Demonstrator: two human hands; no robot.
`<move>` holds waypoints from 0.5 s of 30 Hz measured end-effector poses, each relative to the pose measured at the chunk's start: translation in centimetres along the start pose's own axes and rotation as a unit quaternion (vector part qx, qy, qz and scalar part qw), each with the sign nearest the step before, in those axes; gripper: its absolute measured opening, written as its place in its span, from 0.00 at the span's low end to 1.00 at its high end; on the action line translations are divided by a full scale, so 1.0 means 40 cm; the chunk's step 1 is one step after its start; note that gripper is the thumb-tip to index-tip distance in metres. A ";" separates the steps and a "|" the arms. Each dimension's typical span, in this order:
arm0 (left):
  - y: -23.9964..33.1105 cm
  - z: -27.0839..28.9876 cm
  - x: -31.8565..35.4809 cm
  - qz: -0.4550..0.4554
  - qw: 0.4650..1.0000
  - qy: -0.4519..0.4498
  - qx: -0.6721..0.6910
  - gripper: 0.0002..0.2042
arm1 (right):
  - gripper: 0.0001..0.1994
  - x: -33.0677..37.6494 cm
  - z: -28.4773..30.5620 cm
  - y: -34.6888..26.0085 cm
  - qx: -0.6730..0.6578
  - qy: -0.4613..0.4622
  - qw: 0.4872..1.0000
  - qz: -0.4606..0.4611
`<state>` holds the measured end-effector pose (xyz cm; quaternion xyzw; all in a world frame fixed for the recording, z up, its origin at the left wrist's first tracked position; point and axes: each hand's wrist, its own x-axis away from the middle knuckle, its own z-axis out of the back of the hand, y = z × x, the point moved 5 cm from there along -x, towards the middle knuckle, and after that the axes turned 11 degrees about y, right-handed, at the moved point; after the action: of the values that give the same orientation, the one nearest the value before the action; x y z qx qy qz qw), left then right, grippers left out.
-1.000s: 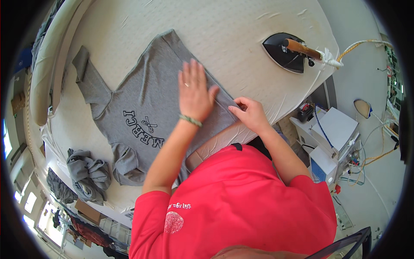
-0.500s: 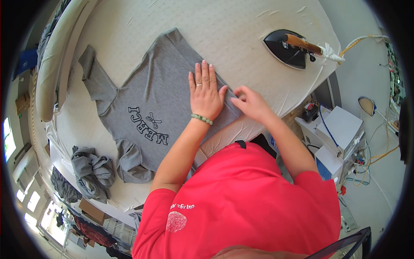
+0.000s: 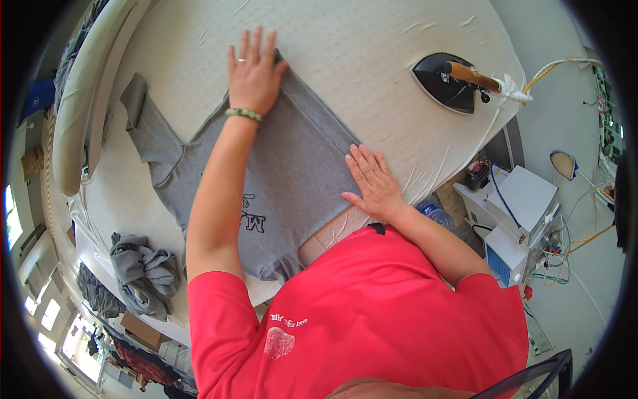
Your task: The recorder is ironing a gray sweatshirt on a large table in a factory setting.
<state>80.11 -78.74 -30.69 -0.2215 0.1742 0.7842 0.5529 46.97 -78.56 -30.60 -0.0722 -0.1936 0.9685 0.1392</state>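
A grey sweatshirt [image 3: 299, 159] lies spread on the pale padded ironing table [image 3: 372, 73], its dark lettering partly covered by my left forearm. Flat across its far hem corner rests my left hand [image 3: 254, 80], fingers stretched out past the edge onto the table cover. My right hand [image 3: 375, 183] lies with fingers spread on the near hem corner, thumb apart. Neither hand grips anything. One sleeve stretches away to the far left; the other sleeve is bunched near my body.
A black iron [image 3: 444, 81] with a wooden handle stands at the right of the table, its cord wrapped in white. Crumpled grey garments [image 3: 143, 269] lie at the left edge. A padded arm board [image 3: 83, 100] rises at far left. White equipment [image 3: 525, 199] stands right of the table.
My left hand has moved away from me and left to the far hem corner. My right hand has gone from pinching the hem to lying flat. The near part of the sweatshirt has shifted right.
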 end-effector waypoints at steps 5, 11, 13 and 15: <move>-0.136 -0.036 -0.054 0.223 0.938 -0.171 0.204 0.21 | 0.44 -0.022 0.011 0.007 -0.003 -0.006 1.000 -0.013; -0.107 -0.053 -0.027 0.188 0.964 -0.089 0.165 0.17 | 0.42 -0.082 0.039 -0.001 -0.042 0.024 0.998 -0.049; -0.087 -0.050 -0.022 0.199 0.968 -0.046 0.148 0.16 | 0.41 -0.191 0.045 -0.045 -0.098 0.038 0.994 0.008; -0.081 -0.024 -0.019 0.216 0.968 0.035 0.121 0.15 | 0.38 -0.336 0.020 -0.087 -0.171 0.067 0.979 0.087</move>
<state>83.54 -78.77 -31.20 -0.1375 0.3312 0.8499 0.3862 60.44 -79.75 -27.34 -0.1765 -0.3394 0.9225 0.0524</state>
